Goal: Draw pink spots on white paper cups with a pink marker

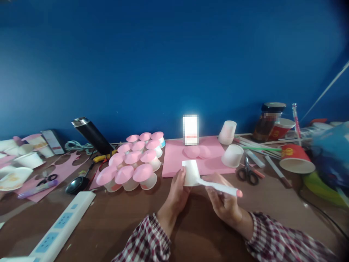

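Head view, left hand: the left hand (178,194) has its grip closed around a white paper cup (191,173), held over the tabletop (114,222) just in front of the pink sheet.
Right hand: the right hand (225,205) grasps a white pen (219,186) with an orange-pink end; its narrow end meets the cup's lower side — whether it touches, I cannot tell.
Bright panel: a glowing white rectangle (191,127) stands at the back of the sheet, blurred into blocks; a reddish band shows low down, any words unreadable.
Red cups: a red paper cup (296,154) lies on its side at right, bearing a small yellow emblem too blurred to read; another red cup (283,128) sits behind, beside a dark-lidded jar (265,125).
Pale box: the box (53,141) at far left has a reddish mark, illegible.
Pink sheet: the sheet (173,162) carries two overlapping pink discs (192,151).
Pink-topped cups: twelve cups with pink cones (132,158) stand close together left of the sheet.
Right of the sheet: stacked white cups (228,133), a single white cup (232,155) and dark-handled scissors (247,175) — all near the right hand.
Left side: a leaning black flask (94,135), and a power strip (61,227) across the near corner.
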`<control>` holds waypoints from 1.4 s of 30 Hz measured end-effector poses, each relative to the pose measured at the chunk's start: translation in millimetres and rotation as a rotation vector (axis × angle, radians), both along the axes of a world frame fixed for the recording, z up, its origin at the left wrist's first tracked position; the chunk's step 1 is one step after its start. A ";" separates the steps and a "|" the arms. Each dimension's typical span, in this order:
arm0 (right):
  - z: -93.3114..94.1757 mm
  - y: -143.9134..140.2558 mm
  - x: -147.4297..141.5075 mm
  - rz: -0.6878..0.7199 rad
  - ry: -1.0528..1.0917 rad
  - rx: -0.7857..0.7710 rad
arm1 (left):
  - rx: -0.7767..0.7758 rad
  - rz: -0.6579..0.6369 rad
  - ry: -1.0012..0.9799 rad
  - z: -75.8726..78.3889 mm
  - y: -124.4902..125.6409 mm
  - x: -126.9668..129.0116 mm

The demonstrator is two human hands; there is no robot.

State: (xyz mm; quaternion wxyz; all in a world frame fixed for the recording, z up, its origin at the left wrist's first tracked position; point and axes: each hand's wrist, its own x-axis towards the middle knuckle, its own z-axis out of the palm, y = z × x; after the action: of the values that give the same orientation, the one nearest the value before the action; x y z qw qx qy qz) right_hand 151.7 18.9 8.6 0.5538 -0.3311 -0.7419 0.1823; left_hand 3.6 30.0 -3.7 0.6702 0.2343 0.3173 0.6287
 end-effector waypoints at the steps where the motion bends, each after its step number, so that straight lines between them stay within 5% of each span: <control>1: -1.2 -0.6 -0.1 0.005 -0.015 0.008 | 0.021 0.004 0.015 -0.5 -0.6 0.4; 18: -6.3 2.1 -3.8 -0.026 -0.125 0.056 | 0.069 0.014 0.181 1.5 -4.1 4.7; 42: -9.8 5.2 -3.2 -0.044 -0.130 0.079 | 0.078 -0.013 0.155 2.7 -3.7 5.4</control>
State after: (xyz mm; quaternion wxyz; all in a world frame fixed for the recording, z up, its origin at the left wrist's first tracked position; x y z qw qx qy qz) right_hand 148.5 24.0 -1.2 0.5211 -0.3365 -0.7753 0.1188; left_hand 8.9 26.4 -1.0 0.6380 0.3101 0.3419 0.6164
